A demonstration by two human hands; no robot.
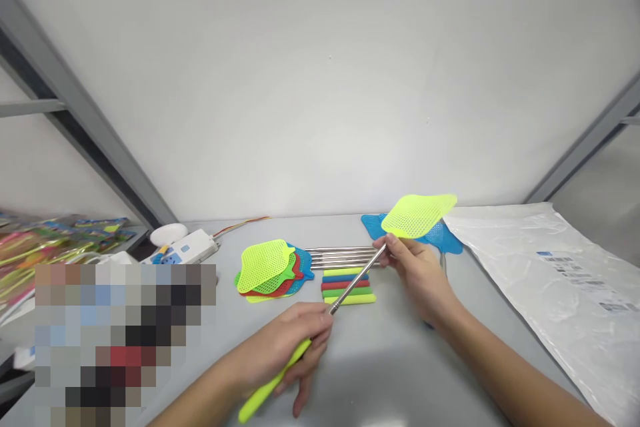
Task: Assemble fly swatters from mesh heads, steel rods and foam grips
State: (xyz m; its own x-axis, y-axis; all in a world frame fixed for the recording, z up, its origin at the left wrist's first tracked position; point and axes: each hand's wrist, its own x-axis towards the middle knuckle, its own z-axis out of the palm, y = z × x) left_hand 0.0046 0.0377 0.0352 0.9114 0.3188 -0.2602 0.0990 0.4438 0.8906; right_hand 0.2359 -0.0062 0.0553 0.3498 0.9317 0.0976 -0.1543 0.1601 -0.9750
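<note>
A fly swatter with a yellow-green mesh head [419, 215], a thin metal rod [357, 280] and a yellow-green foam grip [267, 388] is held over the grey table [390, 360]. My left hand [285, 347] is closed around the foam grip near its upper end. My right hand [417, 273] pinches the rod just below the head. Under the raised head lies a blue swatter head [443, 237] on the table.
A stack of coloured swatter heads [270, 268] lies at centre left, beside several metal rods [340, 257] and coloured foam grips [347, 285]. A power strip [183, 251] and packaged swatters [45, 240] sit left. Clear plastic bags [550, 267] lie right.
</note>
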